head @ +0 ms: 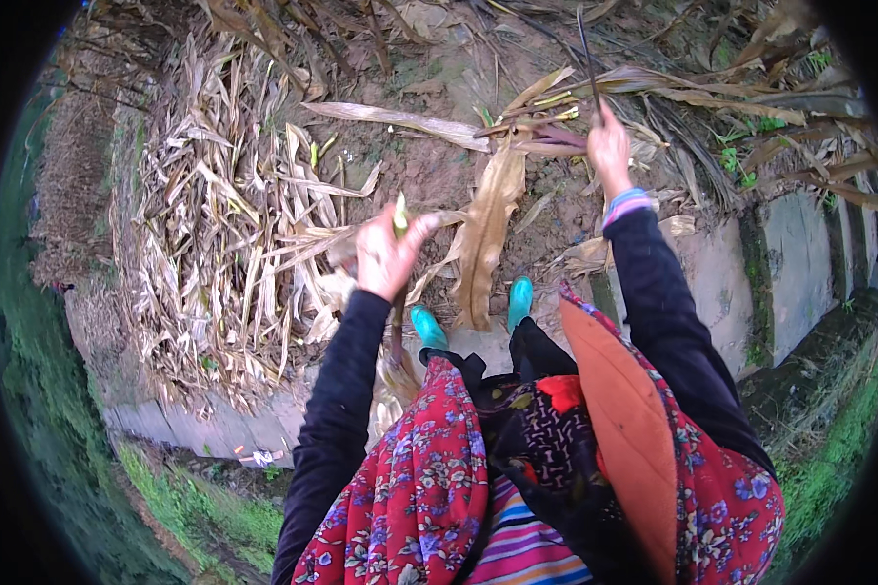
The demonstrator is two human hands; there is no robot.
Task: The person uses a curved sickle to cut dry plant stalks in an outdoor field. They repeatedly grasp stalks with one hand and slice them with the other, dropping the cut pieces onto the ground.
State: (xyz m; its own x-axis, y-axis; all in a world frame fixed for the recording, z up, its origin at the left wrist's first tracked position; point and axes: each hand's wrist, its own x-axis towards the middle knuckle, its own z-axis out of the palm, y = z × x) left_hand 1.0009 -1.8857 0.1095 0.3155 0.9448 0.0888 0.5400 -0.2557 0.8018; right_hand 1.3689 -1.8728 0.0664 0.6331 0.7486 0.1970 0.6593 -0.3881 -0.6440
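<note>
My left hand (389, 252) is closed around a dried corn stalk (400, 212), its pale cut end poking up past the thumb and its lower part running down beside my sleeve. Up and to the right, my right hand (609, 146) grips a thin dark tool (587, 55), seemingly a sickle; its handle is mostly hidden in the fist. Just left of that hand, cut corn stalks (549, 139) lie on the soil, with a broad dry leaf (492, 227) hanging down towards my boots.
A large heap of dry corn stalks and leaves (227, 241) spreads on the left. More dry plants (783, 110) lie at the upper right. My teal boots (429, 329) are by the edge of a concrete ledge (717, 292), beyond which grassy ground (212, 504) is visible.
</note>
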